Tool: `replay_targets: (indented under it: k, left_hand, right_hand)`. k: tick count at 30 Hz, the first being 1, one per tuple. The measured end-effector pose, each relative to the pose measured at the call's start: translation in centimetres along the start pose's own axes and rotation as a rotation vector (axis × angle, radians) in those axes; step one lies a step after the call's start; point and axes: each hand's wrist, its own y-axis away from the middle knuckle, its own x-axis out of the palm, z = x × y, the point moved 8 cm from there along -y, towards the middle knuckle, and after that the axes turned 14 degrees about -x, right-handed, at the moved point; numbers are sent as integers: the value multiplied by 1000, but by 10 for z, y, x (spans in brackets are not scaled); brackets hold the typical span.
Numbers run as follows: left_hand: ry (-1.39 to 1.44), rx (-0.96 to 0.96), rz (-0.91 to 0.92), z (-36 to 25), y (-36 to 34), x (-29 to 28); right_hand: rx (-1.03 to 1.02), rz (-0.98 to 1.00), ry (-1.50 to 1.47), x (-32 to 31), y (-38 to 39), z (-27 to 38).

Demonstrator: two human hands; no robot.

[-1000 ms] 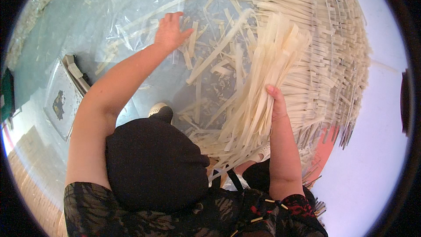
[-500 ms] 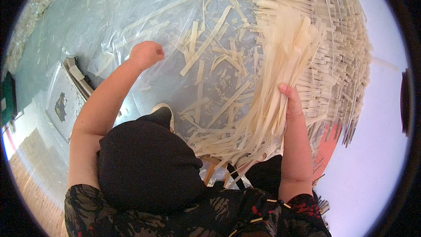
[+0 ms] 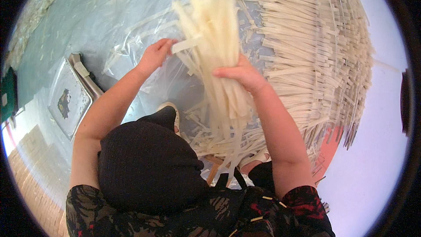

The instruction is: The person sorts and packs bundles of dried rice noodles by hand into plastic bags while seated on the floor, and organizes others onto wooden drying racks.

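Note:
A thick bundle of long, flat, cream-coloured strips (image 3: 210, 30) hangs in front of me, its upper end smeared by motion. My right hand (image 3: 243, 77) is closed around its middle, thumb across the front. To the left of the bundle, my left hand (image 3: 157, 56) is closed at the end of a single pale strip (image 3: 187, 45) that sticks out sideways; the fingertips seem to pinch it. The bundle's lower ends trail down over loose strips (image 3: 215, 142) near my feet. What the strips are made of, I cannot tell.
Dense rows of similar strips (image 3: 289, 30) hang along the right side, close to my right arm. Clear plastic sheeting (image 3: 149, 26) covers the ground, with scraps on it. A worn metal tray (image 3: 70, 98) lies to the left, beside my left forearm.
My right hand has brought the bundle leftward, away from the hanging rows, to the middle. My left hand has moved slightly right and now meets a strip's end.

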Motion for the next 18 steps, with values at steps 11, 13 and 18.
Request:
replay_targets:
  k: [11,13,18]
  left_hand:
    - [-450,668,-430,-66,75,-22]
    - [-561,713,-406,-72,91,-13]
    - [-492,847,-412,-85,107,-10]
  right_hand:
    - [53,99,502,9,-15,-51]
    - [65,117,412,9,-27,-28]
    - [94,212,54,15,-65,2]
